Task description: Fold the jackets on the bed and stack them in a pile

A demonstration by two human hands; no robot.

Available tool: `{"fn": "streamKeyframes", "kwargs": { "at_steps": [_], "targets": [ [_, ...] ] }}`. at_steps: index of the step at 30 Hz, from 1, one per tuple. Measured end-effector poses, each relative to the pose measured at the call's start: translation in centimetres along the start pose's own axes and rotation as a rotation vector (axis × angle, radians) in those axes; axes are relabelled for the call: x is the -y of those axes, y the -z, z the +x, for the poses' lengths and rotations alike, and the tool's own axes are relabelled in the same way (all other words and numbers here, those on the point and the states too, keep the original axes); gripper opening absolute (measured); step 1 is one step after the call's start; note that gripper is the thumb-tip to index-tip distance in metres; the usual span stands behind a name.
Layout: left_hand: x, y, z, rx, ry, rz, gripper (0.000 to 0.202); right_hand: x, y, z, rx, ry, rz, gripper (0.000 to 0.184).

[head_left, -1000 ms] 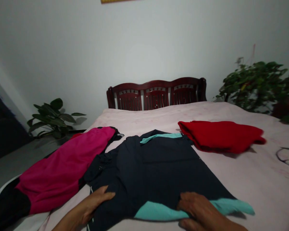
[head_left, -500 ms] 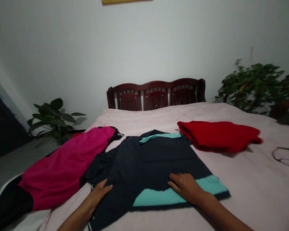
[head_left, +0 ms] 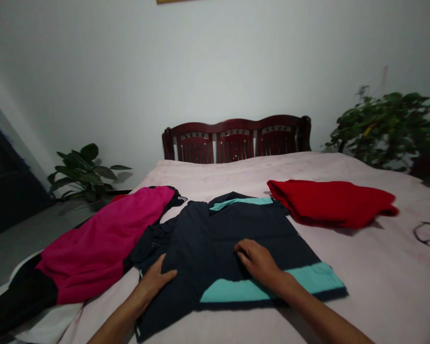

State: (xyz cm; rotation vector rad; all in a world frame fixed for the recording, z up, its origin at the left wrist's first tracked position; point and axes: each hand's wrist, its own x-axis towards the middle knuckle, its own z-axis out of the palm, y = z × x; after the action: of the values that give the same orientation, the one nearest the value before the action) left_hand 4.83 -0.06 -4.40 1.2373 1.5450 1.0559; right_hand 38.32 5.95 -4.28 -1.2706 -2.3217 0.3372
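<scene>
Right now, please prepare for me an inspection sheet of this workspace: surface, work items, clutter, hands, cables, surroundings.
Surface: pale pink bedsheet, lightly creased.
Work items: navy garment with turquoise panels, spread on the bedsheet.
Clutter: magenta-and-black garment at left; folded red cloth and eyeglasses at right, the latter cut by the picture edge.
Hands: left hand at the navy garment's left side; right hand over its middle.
Cables: nothing seen clearly.
Surroundings: carved dark-red headboard, white wall, leafy plants both sides.
</scene>
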Motion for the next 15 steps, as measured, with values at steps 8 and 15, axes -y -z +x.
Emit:
{"fn": "streamKeyframes", "kwargs": {
  "at_steps": [8,15],
  "targets": [
    [2.4,0.5,-2.2,0.032,-0.095,0.191,0.083,7.2,-4.2,11.0,0.066,0.489,-0.022,0.059],
    [2.6,1.0,-4.2,0.117,-0.218,0.395,0.072,13.0,-6.6,16.0,0.441,0.915,-0.479,0.032]
  ]
}}
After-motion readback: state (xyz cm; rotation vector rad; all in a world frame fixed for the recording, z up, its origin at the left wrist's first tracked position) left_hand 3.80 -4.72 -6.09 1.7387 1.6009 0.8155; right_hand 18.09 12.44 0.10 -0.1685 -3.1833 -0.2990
